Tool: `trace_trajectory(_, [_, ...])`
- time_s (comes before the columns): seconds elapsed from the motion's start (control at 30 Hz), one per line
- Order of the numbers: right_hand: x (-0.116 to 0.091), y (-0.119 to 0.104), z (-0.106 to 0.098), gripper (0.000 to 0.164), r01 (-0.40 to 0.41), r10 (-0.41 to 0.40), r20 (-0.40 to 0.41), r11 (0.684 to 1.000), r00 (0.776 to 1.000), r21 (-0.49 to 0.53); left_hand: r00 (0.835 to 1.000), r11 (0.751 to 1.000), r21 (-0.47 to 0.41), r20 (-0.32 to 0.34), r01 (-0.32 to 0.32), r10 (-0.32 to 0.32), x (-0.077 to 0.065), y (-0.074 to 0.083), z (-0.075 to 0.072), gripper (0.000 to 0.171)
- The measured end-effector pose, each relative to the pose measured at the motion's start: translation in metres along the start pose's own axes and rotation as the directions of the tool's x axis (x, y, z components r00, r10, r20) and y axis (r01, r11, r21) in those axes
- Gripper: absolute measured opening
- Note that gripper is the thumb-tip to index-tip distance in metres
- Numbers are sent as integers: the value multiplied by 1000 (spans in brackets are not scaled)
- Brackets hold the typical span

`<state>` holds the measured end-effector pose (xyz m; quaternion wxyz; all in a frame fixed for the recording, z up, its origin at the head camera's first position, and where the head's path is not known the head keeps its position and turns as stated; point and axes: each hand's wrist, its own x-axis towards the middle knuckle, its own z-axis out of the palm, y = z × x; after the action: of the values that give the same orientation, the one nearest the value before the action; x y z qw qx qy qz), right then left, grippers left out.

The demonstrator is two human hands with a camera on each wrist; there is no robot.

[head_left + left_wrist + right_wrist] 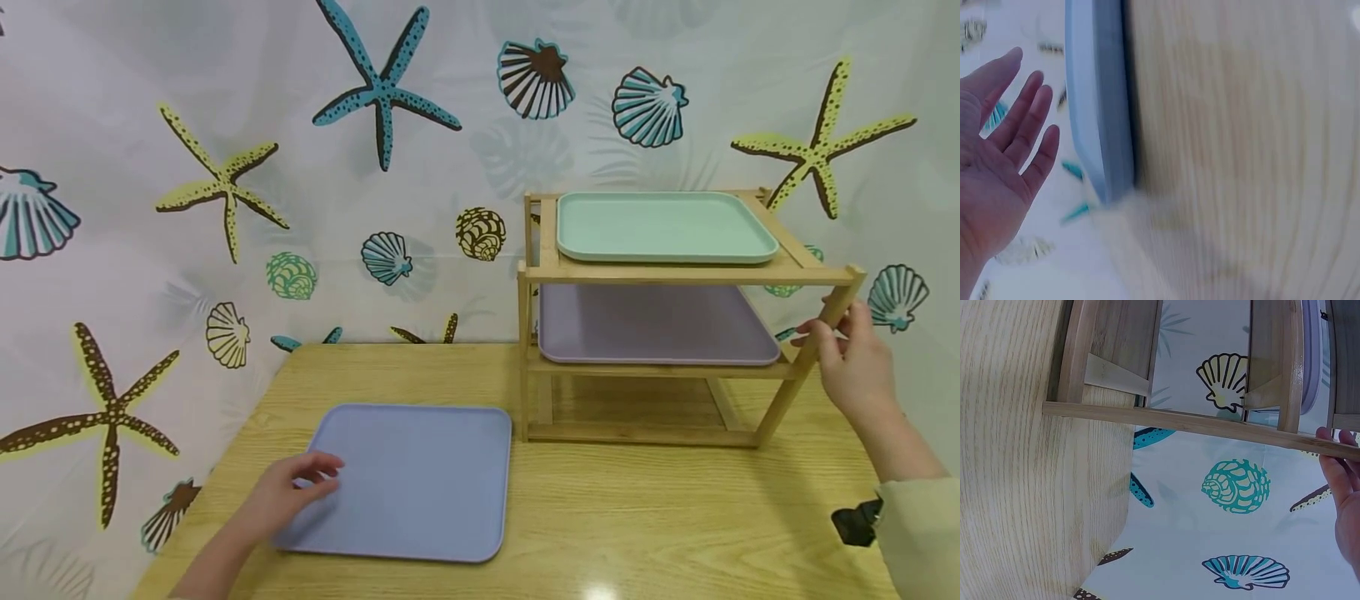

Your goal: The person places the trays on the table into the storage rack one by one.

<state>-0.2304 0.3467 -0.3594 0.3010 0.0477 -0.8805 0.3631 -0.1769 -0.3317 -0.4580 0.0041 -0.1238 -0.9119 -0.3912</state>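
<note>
A blue rectangular tray (420, 483) lies flat on the wooden table. Over its left edge is my left hand (288, 492), fingers loosely bent and holding nothing; the left wrist view shows the palm apart from the tray's rim (1102, 106). To the right stands a tiered wooden rack (783, 404). My right hand (855, 358) grips the rack's front right leg, with fingertips (1324, 434) reaching past the post. A mint green tray (667, 225) rests on the top tier and a purple tray (652, 325) on the tier below it.
The wood-grain table (637, 508) runs in front of the rack. A white curtain (150, 67) printed with starfish and shells hangs behind the table and along its sides. A small black object (855, 525) sits by the right sleeve (918, 533).
</note>
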Motion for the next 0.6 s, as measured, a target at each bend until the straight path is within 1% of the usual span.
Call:
trace_trajectory(0.03, [0,0,0,36,0,0,2,1000,1000,0,999,999,11,-27,35,-35,-1,-8,-8,24])
trace_trajectory(0.1, [0,0,0,36,2,-2,2,1000,1000,2,994,997,32,-80,71,-69,-4,-21,-20,29])
trace_trajectory(0.2, [0,1,-1,36,2,-2,0,1000,1000,0,989,992,52,-92,119,-114,-7,-36,-31,37])
trace_trajectory(0.3, [0,1,-1,36,-6,6,0,1000,1000,2,982,981,52,-53,185,-182,-8,-47,-35,47])
trace_trajectory(0.4, [1,0,-1,36,-15,15,-4,1000,1000,10,972,971,39,-6,234,-234,-7,-56,-33,54])
trace_trajectory(0.5, [1,0,-1,35,-18,18,-3,1000,1000,12,969,970,14,29,243,-243,-7,-59,-29,55])
trace_trajectory(0.6, [1,0,-1,35,-9,9,-1,1000,1000,13,973,974,4,45,226,-226,-5,-58,-27,51])
